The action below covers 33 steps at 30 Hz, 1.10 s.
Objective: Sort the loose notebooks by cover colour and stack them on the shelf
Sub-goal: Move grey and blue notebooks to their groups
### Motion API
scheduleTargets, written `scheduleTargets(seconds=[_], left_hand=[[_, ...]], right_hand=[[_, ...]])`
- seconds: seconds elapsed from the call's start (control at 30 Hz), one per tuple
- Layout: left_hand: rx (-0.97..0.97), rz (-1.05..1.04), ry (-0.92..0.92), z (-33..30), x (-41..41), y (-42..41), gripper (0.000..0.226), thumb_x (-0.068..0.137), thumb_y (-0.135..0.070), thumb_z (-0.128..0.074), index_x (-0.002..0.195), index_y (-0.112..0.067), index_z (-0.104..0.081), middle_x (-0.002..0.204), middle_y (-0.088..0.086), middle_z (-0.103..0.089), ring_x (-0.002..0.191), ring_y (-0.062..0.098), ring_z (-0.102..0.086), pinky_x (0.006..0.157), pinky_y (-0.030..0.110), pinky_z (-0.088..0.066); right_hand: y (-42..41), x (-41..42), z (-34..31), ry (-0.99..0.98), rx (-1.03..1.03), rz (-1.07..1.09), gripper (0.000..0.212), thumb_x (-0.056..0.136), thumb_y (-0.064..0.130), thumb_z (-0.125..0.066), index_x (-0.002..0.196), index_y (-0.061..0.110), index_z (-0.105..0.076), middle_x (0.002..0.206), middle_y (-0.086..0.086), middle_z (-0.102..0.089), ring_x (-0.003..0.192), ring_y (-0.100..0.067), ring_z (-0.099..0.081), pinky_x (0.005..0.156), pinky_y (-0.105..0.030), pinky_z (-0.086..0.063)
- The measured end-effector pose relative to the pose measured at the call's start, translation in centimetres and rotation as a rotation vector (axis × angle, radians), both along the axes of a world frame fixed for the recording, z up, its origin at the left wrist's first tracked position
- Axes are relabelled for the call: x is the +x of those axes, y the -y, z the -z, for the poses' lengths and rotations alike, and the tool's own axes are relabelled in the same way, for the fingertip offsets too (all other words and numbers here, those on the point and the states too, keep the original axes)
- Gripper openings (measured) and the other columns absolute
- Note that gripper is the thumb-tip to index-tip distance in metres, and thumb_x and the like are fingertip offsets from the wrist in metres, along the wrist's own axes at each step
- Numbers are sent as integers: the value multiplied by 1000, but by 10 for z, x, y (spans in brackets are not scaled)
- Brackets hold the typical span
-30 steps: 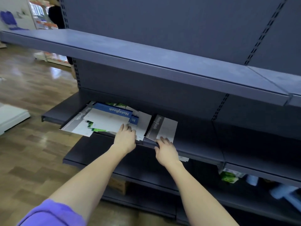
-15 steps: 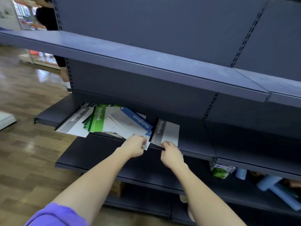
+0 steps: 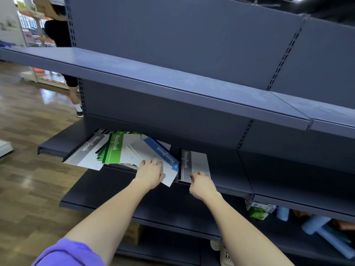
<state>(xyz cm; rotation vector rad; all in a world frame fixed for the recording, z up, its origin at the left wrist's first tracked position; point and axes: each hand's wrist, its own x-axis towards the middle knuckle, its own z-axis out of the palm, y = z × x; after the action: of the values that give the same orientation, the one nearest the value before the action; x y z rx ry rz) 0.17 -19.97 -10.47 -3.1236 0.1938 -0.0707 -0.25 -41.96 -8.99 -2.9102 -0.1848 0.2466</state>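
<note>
**Thin notebooks fanned along the shelf lip, a hand on each end of the job**

Starting at the left, a grey notebook (image 3: 87, 153) hangs out past the front edge of the shelf (image 3: 63, 140), its near corner over open air. Just beside it a green notebook (image 3: 114, 150) lies on top of a few more green covers, all slewed at angles. These look like thin, light, floppy booklets with smooth covers, so I would expect them to slide over one another easily and to sag if lifted by one corner. A grip along the spine or a flat palm under the whole cover seems the safer hold.

Next comes the blue notebook (image 3: 163, 156), lying on pale sheets and also poking over the edge. The left hand (image 3: 150, 172) rests on its near end, fingers laid over the top and the thumb at the side near the overhanging edge; whether it pinches the cover I cannot tell.

Further right, apart from the heap, a second grey notebook (image 3: 194, 164) lies squarely on the shelf. The right hand (image 3: 201, 184) is at its near edge, fingers loosely bent, touching the cover.
</note>
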Motion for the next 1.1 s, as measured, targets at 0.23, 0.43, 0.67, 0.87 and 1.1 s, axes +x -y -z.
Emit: scheduleTargets(seconds=[0.23, 0.43, 0.67, 0.87, 1.1], left_hand=[[160, 23, -51, -16, 3, 19, 32, 97, -24, -45, 116, -9, -67, 118, 12, -53, 104, 33, -53, 84, 39, -45], [147, 79, -32, -20, 3, 21, 41, 90, -1, -52, 129, -11, -50, 116, 12, -56, 98, 32, -64, 73, 40, -50], [-84, -87, -19, -20, -3, 20, 49, 89, 5, -42, 128, -21, -55, 124, 10, -51, 117, 32, -43, 92, 42, -42], [-281, -136, -24, -27, -11, 15, 21, 89, -15, -48, 69, -11, -53, 73, 6, -56, 95, 28, -47, 89, 34, -38], [-532, -351, 131, -25, -23, 12, 29, 85, 6, -60, 111, -3, -52, 133, 19, -31, 119, 35, -34, 81, 33, -39]], right_hand=[[-8, 8, -2, -32, 29, 107, 40, 87, 8, -40, 121, 20, -57, 130, -6, -46, 123, -32, -38, 105, -46, -34], [-1, 7, 12, 92, 89, 242, 31, 99, 27, -48, 125, 11, -53, 137, -13, -42, 123, -35, -38, 102, -47, -37], [-4, 8, 1, -63, 473, 714, 74, 81, 19, -76, 135, 0, -31, 140, -23, -35, 123, -39, -48, 92, -39, -48], [-11, 6, -2, -219, 715, 784, 52, 84, 4, -72, 125, -3, -42, 105, -17, -62, 75, -26, -67, 72, -37, -61], [-22, -16, -4, -294, 1028, 658, 58, 93, -2, -50, 144, 7, -24, 125, -16, -50, 72, -24, -61, 46, -27, -56]])
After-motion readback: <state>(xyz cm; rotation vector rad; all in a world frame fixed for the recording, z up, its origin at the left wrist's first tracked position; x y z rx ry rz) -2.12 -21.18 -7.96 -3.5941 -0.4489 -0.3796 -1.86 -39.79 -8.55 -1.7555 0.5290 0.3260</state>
